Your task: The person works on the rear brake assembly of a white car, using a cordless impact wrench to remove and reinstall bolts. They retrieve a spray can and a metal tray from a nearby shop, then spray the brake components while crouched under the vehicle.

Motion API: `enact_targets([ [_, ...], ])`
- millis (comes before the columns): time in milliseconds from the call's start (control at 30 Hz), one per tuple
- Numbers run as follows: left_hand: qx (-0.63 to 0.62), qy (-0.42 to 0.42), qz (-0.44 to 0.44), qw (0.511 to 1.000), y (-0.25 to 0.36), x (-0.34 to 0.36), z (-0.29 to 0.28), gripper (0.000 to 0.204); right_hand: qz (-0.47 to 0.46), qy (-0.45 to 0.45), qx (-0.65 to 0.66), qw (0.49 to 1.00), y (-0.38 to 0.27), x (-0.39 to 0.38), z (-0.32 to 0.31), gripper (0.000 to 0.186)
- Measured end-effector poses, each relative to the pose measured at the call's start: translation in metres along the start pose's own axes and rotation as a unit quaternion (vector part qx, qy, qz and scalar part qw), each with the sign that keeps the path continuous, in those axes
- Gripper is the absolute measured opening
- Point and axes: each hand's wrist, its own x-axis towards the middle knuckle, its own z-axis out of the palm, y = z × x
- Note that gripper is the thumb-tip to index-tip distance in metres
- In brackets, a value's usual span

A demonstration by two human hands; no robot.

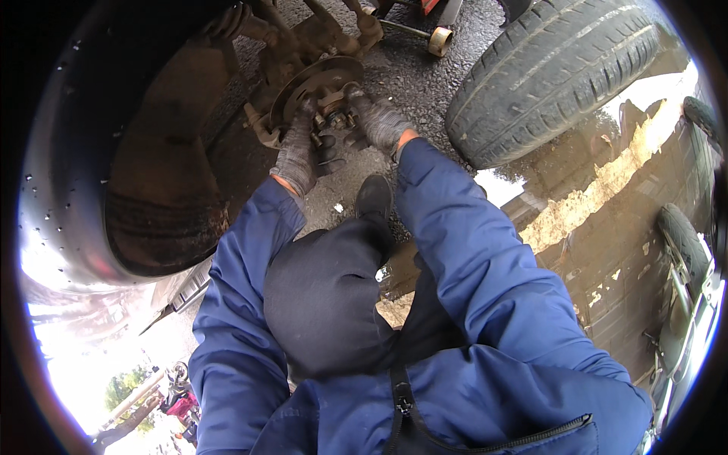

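Observation:
A rusty brake disc (312, 80) sits on the vehicle's exposed axle end, with the wheel hub (334, 120) at its centre. My left hand (300, 148), in a grey knit glove with dark fingers, grips the hub's left side; its lower fingers hang loosely apart. From the right, my right hand (379, 121), gloved alike, holds the hub's other side with its upper fingers against the metal. Some fingertips of both hands are hidden by the hub and the gloves. A rusty bracket (262, 125) projects at the disc's lower left.
A removed wheel's tyre (553, 76) stands to the right of my hands. The dark wheel arch (163, 152) curves close on the left. Beyond the disc lies a jack with a small metal roller (440, 42). A puddle (607, 220) spreads at right, near a motorbike tyre (682, 239).

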Motion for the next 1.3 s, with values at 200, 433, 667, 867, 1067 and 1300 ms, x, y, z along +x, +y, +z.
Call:
enact_targets([
  [200, -0.021, -0.010, -0.003, 1.000, 0.000, 0.004, 0.001, 0.076, 0.023, -0.007, 0.009, 1.000, -0.005, -0.001, -0.002, 0.077],
  [433, -0.034, -0.023, 0.006, 0.999, 0.000, 0.005, 0.002, 0.072, 0.047, 0.033, 0.030, 0.998, -0.007, -0.006, 0.006, 0.075],
  [667, 0.019, -0.066, -0.019, 0.997, 0.004, 0.002, -0.009, 0.072, -0.040, -0.016, -0.113, 0.993, 0.006, 0.014, -0.004, 0.068],
  [867, 0.234, 0.033, 0.066, 0.969, 0.005, 0.010, -0.067, 0.063, 0.045, 0.019, 0.043, 0.998, 0.008, 0.021, 0.003, 0.064],
  [1067, 0.424, 0.212, 0.283, 0.834, 0.019, 0.025, -0.109, 0.049, 0.055, 0.019, 0.150, 0.987, 0.003, 0.026, 0.011, 0.061],
  [1300, 0.072, 0.123, 0.276, 0.951, 0.019, 0.037, -0.084, 0.052, 0.018, 0.096, 0.156, 0.983, 0.002, 0.020, 0.017, 0.059],
])
